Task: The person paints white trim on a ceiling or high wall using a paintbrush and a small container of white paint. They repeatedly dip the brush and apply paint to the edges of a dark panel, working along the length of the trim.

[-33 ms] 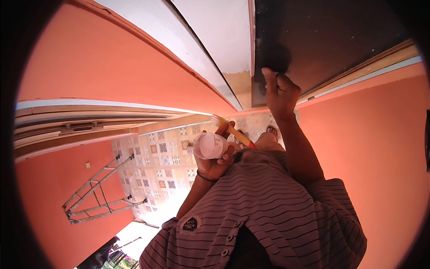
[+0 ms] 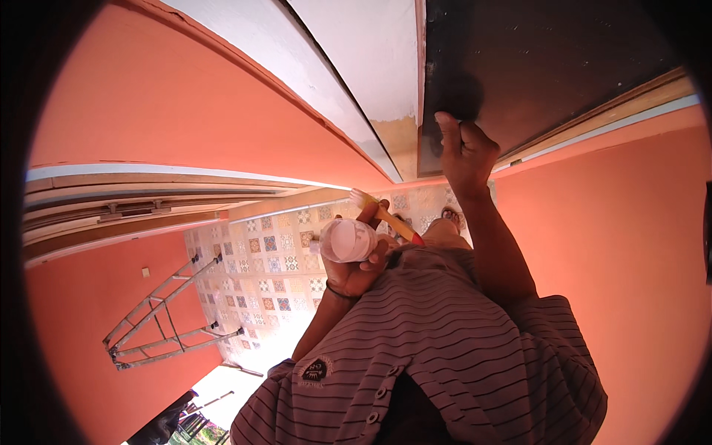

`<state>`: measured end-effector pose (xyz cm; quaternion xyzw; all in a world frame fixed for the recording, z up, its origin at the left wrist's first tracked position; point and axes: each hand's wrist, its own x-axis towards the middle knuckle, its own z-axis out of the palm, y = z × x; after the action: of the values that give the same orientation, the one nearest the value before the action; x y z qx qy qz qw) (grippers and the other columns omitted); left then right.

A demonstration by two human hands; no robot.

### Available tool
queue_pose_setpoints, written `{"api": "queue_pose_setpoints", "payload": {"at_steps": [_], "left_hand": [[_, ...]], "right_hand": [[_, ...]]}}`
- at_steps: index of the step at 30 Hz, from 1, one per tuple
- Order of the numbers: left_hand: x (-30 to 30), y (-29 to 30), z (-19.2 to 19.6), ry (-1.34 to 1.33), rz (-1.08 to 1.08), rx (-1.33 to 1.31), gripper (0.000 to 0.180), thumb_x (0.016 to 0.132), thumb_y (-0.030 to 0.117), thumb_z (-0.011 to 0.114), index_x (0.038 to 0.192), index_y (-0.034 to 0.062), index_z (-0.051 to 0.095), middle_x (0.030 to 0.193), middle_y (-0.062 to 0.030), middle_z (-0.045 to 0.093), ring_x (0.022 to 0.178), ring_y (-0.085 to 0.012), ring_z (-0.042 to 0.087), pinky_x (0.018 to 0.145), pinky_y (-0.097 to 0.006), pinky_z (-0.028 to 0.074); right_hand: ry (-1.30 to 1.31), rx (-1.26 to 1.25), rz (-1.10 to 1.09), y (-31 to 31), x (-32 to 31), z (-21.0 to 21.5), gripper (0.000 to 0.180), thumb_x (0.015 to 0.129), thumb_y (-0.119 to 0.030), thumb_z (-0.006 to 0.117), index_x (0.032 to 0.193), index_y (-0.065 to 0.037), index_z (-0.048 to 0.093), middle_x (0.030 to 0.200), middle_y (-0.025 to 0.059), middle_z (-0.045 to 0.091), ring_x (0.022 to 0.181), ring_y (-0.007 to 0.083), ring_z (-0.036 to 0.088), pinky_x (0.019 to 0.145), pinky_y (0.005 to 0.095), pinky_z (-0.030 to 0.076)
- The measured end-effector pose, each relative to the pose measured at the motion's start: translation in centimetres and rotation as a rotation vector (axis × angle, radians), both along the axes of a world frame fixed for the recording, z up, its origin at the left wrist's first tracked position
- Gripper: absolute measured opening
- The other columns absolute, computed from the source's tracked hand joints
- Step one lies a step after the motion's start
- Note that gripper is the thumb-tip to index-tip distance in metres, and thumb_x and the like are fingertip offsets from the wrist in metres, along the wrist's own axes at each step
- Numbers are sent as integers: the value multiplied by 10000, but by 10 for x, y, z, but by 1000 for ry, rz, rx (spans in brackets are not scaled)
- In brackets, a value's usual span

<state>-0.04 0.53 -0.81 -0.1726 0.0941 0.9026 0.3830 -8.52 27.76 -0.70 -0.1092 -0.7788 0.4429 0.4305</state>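
Salmon-orange walls [image 2: 185, 96] fill most of the view, seen from high up, with a patterned tile floor [image 2: 274, 274] far below and a metal scaffold frame [image 2: 163, 319] standing on it at the left. Overhead, a white-painted beam [image 2: 356, 67] runs beside a dark panel [image 2: 549, 67] framed in bare wood.

The right hand [image 2: 463, 152] is raised to the lower edge of the dark panel, its fingers pressed against the surface; whether anything lies under them cannot be told. The left hand [image 2: 356, 259] is held near the chest, clamped on a small white container [image 2: 347, 239] and, in the same grip, a paintbrush [image 2: 382, 215] with a pale wooden handle and a red tip, its bristles pointing up and to the left. The two hands are well apart, one above the other.

The step in hand appears to be a wiping or feeling of the panel's edge by the right hand, with the painting gear parked in the left. A next move would likely call for the brush to be passed to the right hand and loaded from the container.

The container is seen end-on, its white face turned toward the camera; its contents cannot be made out. A striped polo shirt [image 2: 445, 356] fills the near foreground.
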Motion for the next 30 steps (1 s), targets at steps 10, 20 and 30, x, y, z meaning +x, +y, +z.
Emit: {"api": "queue_pose_setpoints", "payload": {"at_steps": [10,20,30], "left_hand": [[-12,0,1,-20,-61,69,773,1070,605,449,1664,113,394,1757,7,311,795,-226,528,575,-266,482],[-16,0,-1,2,-77,64,769,1071,587,482,1663,108,375,1712,-10,378,787,-237,558,547,-264,480],[-22,7,3,19,-116,61,758,1068,579,479,1656,109,393,1704,-11,387,791,-241,555,557,-262,482]], "right_hand": [[89,229,-13,4,3,-19,577,922,-138,882,605,-56,408,544,64,382,522,118,283,444,330,290],[130,-674,-159,103,61,-4,627,1081,-372,695,571,-87,468,542,-31,399,517,78,311,497,307,257],[230,-520,-433,156,38,43,667,1067,-439,697,559,-62,488,555,-41,372,559,77,323,537,312,260]]}}
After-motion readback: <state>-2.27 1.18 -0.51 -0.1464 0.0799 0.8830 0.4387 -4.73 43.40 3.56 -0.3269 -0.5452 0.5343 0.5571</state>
